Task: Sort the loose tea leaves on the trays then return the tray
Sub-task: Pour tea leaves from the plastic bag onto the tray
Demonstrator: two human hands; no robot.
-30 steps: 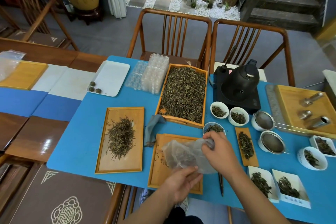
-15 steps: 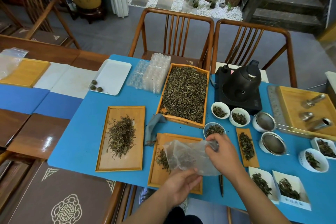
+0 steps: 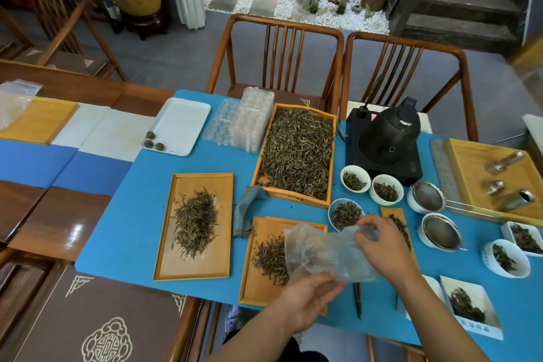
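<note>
Head view. Item: clear plastic bag (image 3: pixel 326 253), crumpled, held over the near tray (image 3: pixel 264 288). Left hand (image 3: pixel 311 298) pinches its lower edge; right hand (image 3: pixel 382 247) pinches its upper end, fingers curled round the film.

Item: loose tea leaves (image 3: pixel 270 258), a small heap on the near tray, directly under the bag and just beyond the left hand. Whether leaves remain inside the bag cannot be told.

Item: second tray (image 3: pixel 199 269), left of the left hand, well apart from it, carrying a larger heap (image 3: pixel 195 223).

Item: deep tray (image 3: pixel 293 194), beyond both hands, filled with leaves.

Item: small bowl of leaves (image 3: pixel 345 213), just beyond the right hand. A grey cloth (image 3: pixel 246 209) lies between the trays on the blue surface (image 3: pixel 132 214).

Step in hand, by judgement: emptying the bag onto the near tray, ahead of sorting proper.

Next move calls for: both hands freed of the bag, the bag set aside off the trays, then fingers spreading the heap thin so leaves can be picked apart. Tray return is not yet due.
</note>
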